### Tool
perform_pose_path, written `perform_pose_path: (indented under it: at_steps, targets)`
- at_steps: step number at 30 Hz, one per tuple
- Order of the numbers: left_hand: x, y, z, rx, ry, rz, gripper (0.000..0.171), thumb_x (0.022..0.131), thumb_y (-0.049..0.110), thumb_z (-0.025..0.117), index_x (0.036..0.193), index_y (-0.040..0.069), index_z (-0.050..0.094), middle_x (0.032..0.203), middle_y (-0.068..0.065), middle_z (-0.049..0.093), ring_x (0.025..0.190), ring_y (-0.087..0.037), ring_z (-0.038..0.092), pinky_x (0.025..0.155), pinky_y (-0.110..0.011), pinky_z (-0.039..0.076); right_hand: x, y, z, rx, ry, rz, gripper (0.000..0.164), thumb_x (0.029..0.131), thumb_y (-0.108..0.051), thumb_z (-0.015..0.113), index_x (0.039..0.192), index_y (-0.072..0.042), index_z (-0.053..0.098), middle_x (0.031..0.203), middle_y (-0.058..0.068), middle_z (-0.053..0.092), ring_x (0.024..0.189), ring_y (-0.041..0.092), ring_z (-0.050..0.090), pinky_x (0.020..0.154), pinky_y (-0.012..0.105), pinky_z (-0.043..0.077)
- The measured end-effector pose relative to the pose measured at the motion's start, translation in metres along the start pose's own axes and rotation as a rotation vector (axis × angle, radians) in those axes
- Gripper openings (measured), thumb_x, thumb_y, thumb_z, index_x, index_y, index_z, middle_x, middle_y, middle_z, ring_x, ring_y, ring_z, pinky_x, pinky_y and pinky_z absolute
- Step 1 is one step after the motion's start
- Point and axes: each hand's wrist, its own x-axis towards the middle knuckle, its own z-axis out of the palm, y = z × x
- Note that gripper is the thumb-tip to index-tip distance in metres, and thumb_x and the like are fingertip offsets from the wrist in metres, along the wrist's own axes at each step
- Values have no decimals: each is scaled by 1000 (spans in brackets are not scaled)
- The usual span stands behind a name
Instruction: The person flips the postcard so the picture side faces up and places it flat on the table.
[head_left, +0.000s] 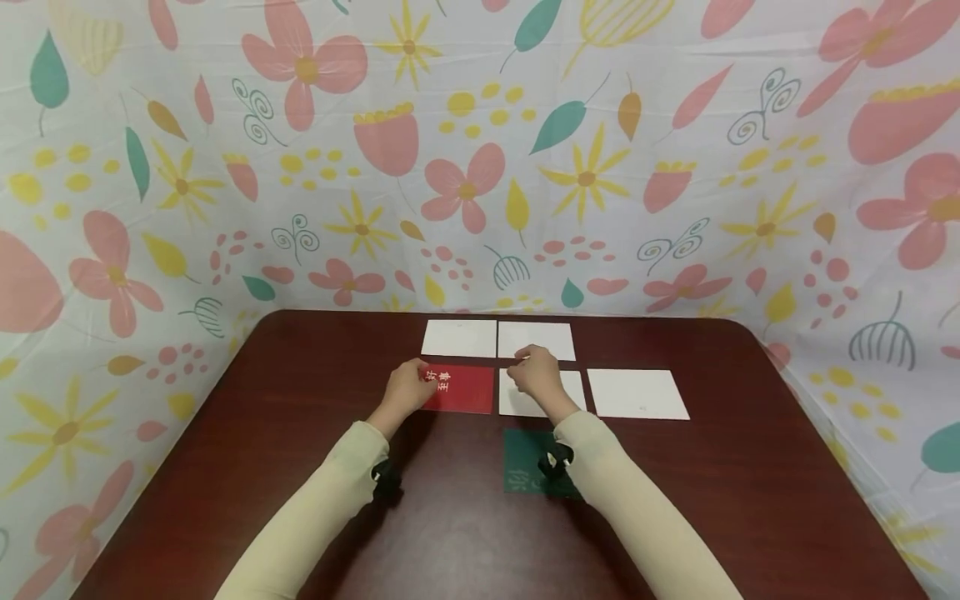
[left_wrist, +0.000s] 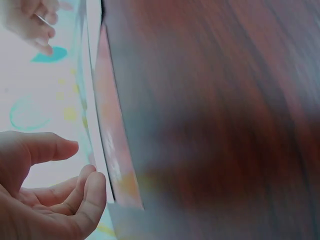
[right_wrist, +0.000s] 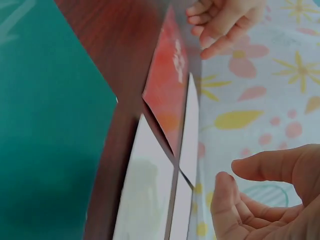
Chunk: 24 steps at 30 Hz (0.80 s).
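Red card (head_left: 467, 390) lies lengthwise nine-to-three; I see left hand (head_left: 407, 388) at nine, right hand (head_left: 537, 373) past three, both loosely spread.

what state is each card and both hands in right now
red card: flat, writing side up
green card: flat, writing side up, partly hidden from the head view
four white cards: flat, white sides up
left hand: holding nothing
right hand: holding nothing

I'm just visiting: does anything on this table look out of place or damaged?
The green rectangular card looks odd: it lies alone, outside the two rows that the four white rectangular cards and the red rectangular card form. I see no spill or damage.
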Motion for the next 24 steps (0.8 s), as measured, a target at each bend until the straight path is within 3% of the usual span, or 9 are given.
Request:
perform_pose_path:
  at_steps: [7,11,16,19,24]
  targets:
    - [-6,23,13,-120,9,102,32,87,7,66,115,-6,63,81,-11,65,67,-18,56,63,-31,48,-4,17,-26,39,36,14,35,92,-11,60,122,7,60,107,25,65,85,33,67,68,34,55]
    - [-10,37,21,-195,-14,113,29,89,8,64,115,-5,64,83,-12,65,66,-17,55,61,-30,47,-10,31,-39,79,40,26,33,94,-11,57,121,7,59,110,25,63,95,37,65,74,37,55]
    - [-13,51,34,-298,-74,87,28,90,9,62,115,-5,65,99,-15,65,85,-24,60,72,-34,51,-17,47,-51,100,39,47,35,97,-14,53,125,8,57,116,27,59,101,37,62,80,42,53]
    - [-14,57,43,-417,-141,45,30,94,10,58,118,-7,62,109,-20,64,100,-32,61,83,-39,51,-21,54,-57,110,34,57,38,99,-15,49,129,8,54,121,28,56,104,38,60,83,44,52]
    - [-16,63,52,-583,-229,-32,37,98,14,53,127,-9,54,120,-25,59,110,-39,58,93,-44,49,-28,60,-62,107,33,87,40,101,-16,47,133,8,50,127,29,52,112,41,56,90,48,49]
